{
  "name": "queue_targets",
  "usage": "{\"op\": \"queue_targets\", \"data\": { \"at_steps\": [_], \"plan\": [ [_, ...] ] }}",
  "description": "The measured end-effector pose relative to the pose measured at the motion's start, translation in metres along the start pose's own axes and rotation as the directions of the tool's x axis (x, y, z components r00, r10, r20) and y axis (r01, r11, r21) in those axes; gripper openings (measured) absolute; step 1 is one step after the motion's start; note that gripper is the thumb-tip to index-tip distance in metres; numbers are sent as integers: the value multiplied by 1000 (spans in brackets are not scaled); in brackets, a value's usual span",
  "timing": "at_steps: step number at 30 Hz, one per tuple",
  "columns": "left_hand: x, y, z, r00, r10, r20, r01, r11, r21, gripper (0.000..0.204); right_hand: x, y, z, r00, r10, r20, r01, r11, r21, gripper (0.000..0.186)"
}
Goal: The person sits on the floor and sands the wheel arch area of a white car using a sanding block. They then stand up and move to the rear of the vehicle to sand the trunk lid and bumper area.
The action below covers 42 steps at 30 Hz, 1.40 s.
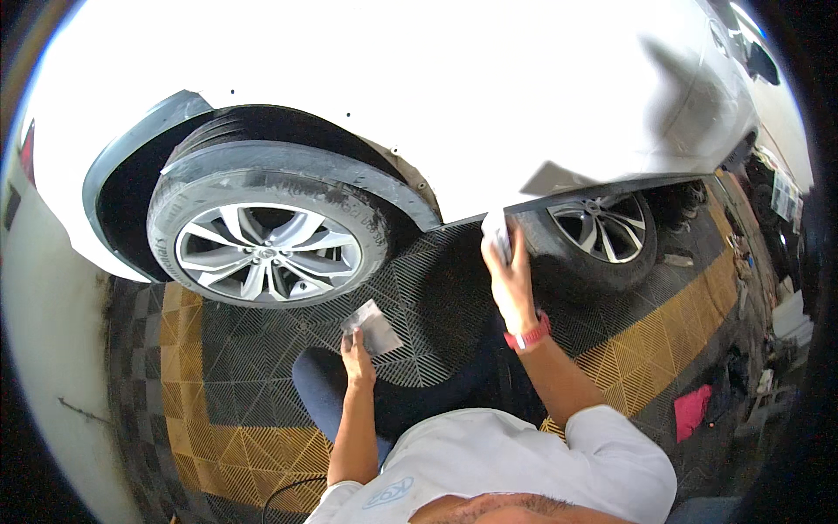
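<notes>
Basically, grey sheet is pinched by its L edge in L hand, above floor tiles; R hand grips a blurred whitish pc. nr white car's lower edge. Arch trim hides pt. of near wheel's tyre; 2nd wheel just R of R hand. Pink cloth toward floor's R edge, w/ misc. clutter beyond.

Strong glare bleaches the white car body nearly featureless; deep shadow fills the nearer wheel well and darkens the floor. Fisheye distortion curves the wall; black vignetting swallows all 4 corners.
</notes>
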<state>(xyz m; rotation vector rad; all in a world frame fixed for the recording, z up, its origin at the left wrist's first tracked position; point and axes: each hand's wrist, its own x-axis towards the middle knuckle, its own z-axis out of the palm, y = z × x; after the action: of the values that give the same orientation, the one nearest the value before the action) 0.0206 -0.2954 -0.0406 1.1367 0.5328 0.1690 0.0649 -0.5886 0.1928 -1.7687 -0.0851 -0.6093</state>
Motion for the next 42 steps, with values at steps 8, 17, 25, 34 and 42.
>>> {"op": "queue_targets", "data": {
  "at_steps": [8, 17, 25, 34, 42],
  "plan": [
    [-90, 113, 97, 960, 153, 234, -242, 874, 422, 71, -74, 11, 19, 719, -194, 668, 571, 712, -409, 52],
    [-51, 109, 73, 978, 196, 67, -196, 981, -9, 49, -76, -47, 7, 432, -430, 793, 694, 720, 12, 68],
    [-58, 106, 72, 967, 104, 232, -10, 927, -375, 34, -40, 15, -4, 429, -49, 902, 444, 881, -163, 60],
    [-4, 73, 3, 984, -61, 169, 116, 932, -343, 33, 43, -42, 1, 950, 122, 286, -283, 723, 630, 64],
    [29, 33, -29, 981, -102, 164, 149, 940, -306, 31, 137, -201, 28, 820, -572, 20, 544, 789, 287, 52]
  ]
}}
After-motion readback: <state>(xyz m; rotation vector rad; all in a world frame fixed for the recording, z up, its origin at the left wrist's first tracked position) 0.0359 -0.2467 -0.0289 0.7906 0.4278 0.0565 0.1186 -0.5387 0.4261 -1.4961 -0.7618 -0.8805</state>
